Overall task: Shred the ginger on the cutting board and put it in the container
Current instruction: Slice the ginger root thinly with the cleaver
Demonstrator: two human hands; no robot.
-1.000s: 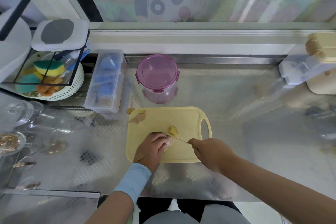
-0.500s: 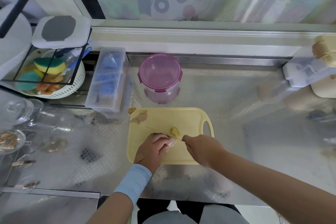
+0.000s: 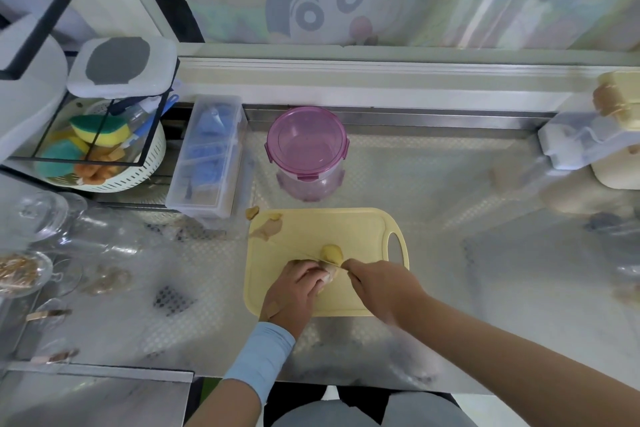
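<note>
Ginger (image 3: 328, 274) sits mid cutting board (image 3: 311, 229), pinned by the curled grip of the left hand (image 3: 294, 291); the right hand (image 3: 377, 288) clamps a knife (image 3: 304, 255). Container (image 3: 306, 152) stands at 12 o'clock. Firm, knobbly, likely slippery: hold flat side down.

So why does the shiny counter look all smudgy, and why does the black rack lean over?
Head view: the wide-angle lens tilts the black rack and stretches the edges; the steel counter mirrors soft, smeared light, so it looks hazy; the cutting board and ginger in the middle look fairly sharp.
</note>
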